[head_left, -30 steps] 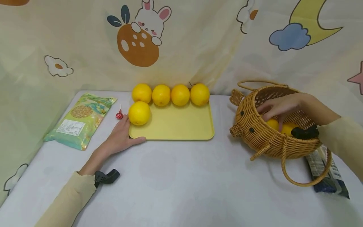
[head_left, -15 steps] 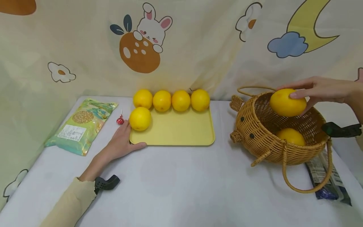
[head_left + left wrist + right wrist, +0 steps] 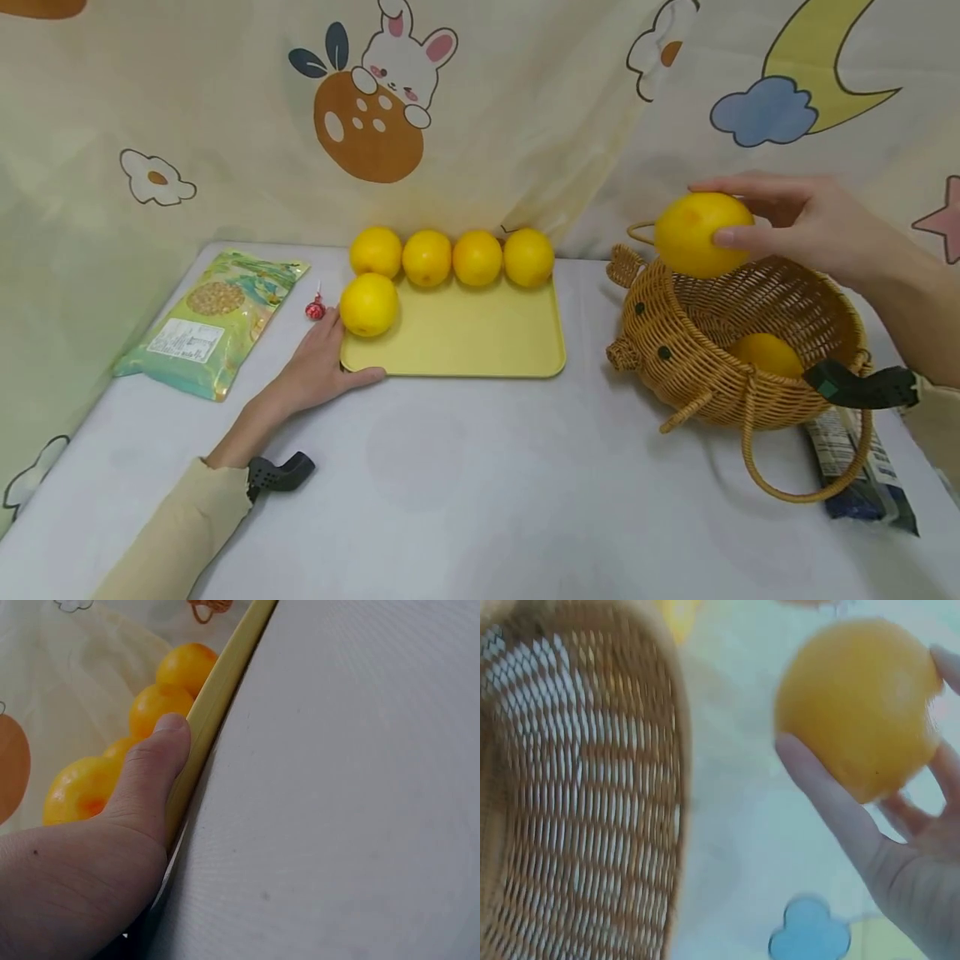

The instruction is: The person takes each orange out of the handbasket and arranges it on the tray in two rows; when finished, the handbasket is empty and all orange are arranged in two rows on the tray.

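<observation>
My right hand (image 3: 802,221) grips an orange (image 3: 702,235) above the far-left rim of the wicker basket (image 3: 675,367). In the right wrist view the thumb and fingers wrap the held orange (image 3: 859,709), beside the basket's woven wall (image 3: 615,772). Another orange (image 3: 768,354) lies inside the basket. At the yellow tray's (image 3: 480,333) near-left corner rests my left hand (image 3: 318,367), its thumb along the front edge; the left wrist view shows this thumb (image 3: 154,769) on the tray's rim (image 3: 225,682). Several oranges line the tray's back, and one orange (image 3: 369,305) sits in front at the left.
A green and yellow bag (image 3: 213,325) lies at the left, with a red lollipop (image 3: 316,308) between it and the tray. Dark packets (image 3: 862,475) lie under the basket's near handle (image 3: 802,500). A printed cloth (image 3: 525,108) hangs behind the table (image 3: 465,500).
My right hand was inside the basket among the oranges, then lifted one out and carried it left over the rim. My left hand stays at the tray's corner.
</observation>
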A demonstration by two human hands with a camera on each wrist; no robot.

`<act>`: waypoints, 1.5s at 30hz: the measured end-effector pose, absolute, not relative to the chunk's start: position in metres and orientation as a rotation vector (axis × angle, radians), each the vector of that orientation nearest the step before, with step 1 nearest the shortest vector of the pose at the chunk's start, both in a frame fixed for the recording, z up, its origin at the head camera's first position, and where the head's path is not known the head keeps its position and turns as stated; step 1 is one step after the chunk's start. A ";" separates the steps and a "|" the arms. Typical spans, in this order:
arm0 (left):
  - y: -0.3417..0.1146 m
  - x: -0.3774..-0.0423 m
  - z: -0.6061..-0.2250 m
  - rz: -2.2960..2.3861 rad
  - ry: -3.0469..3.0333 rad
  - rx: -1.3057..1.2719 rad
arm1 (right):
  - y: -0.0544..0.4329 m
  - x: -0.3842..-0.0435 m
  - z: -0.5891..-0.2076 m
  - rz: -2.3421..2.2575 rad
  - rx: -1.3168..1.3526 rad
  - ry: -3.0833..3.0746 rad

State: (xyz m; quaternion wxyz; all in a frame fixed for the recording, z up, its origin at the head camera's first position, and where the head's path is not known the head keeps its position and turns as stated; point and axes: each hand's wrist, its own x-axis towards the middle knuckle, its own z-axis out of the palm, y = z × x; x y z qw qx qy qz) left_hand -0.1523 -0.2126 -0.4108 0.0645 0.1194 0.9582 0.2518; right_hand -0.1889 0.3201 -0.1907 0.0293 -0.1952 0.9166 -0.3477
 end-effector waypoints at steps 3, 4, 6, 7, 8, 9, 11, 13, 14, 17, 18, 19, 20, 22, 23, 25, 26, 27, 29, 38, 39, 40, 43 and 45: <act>-0.213 -0.152 -0.412 0.760 2.892 0.367 | 0.300 -0.178 -0.197 -1.428 -0.787 2.664; -0.213 -0.152 -0.412 0.758 2.892 0.368 | 0.293 -0.175 -0.200 -1.556 -0.859 2.575; -0.214 -0.152 -0.413 0.756 2.892 0.370 | 0.281 -0.170 -0.205 -1.761 -0.946 2.420; -0.214 -0.152 -0.413 0.755 2.889 0.369 | 0.274 -0.167 -0.208 -1.858 -0.980 2.337; -0.214 -0.152 -0.413 0.754 2.889 0.368 | 0.268 -0.165 -0.211 -1.933 -1.013 2.262; -0.214 -0.152 -0.412 0.754 2.888 0.367 | 0.262 -0.162 -0.213 -1.976 -1.034 2.221; -0.213 -0.152 -0.412 0.754 2.885 0.364 | 0.249 -0.158 -0.218 -2.032 -1.086 2.146; -0.213 -0.151 -0.412 0.755 2.885 0.364 | 0.236 -0.156 -0.222 -2.057 -1.146 2.087; -0.213 -0.151 -0.412 0.754 2.885 0.366 | 0.230 -0.156 -0.225 -2.061 -1.178 2.056; -0.213 -0.150 -0.413 0.757 2.885 0.364 | 0.212 -0.153 -0.230 -2.049 -1.192 2.050; -0.213 -0.149 -0.413 0.757 2.886 0.363 | 0.206 -0.152 -0.231 -2.045 -1.180 2.055; -0.212 -0.149 -0.413 0.759 2.887 0.364 | 0.201 -0.151 -0.232 -2.040 -1.164 2.056; -0.212 -0.149 -0.413 0.763 2.889 0.365 | 0.196 -0.150 -0.233 -2.032 -1.138 2.062; -0.212 -0.150 -0.414 0.770 2.894 0.373 | 0.188 -0.149 -0.234 -2.021 -1.086 2.072; -0.212 -0.150 -0.414 0.772 2.899 0.383 | 0.185 -0.149 -0.234 -2.030 -1.071 2.059; -0.211 -0.152 -0.413 0.786 2.911 0.401 | 0.177 -0.149 -0.235 -2.060 -1.066 2.024; -0.211 -0.153 -0.413 0.786 2.918 0.410 | 0.174 -0.150 -0.236 -2.083 -1.073 1.999; -0.212 -0.154 -0.412 0.786 2.926 0.419 | 0.170 -0.151 -0.236 -2.105 -1.089 1.974; -0.212 -0.156 -0.411 0.786 2.941 0.436 | 0.161 -0.152 -0.236 -2.139 -1.127 1.937; -0.211 -0.160 -0.411 0.793 2.920 0.415 | 0.121 -0.161 -0.235 -2.287 -1.144 1.847; -0.211 -0.160 -0.412 0.790 2.920 0.415 | 0.116 -0.163 -0.235 -2.290 -1.130 1.843; -0.212 -0.159 -0.412 0.783 2.917 0.407 | 0.112 -0.166 -0.236 -2.297 -1.113 1.831; -0.213 -0.158 -0.410 0.768 2.908 0.394 | 0.099 -0.175 -0.242 -2.258 -1.098 1.751; -0.214 -0.157 -0.408 0.759 2.903 0.388 | 0.092 -0.181 -0.249 -2.201 -1.092 1.701</act>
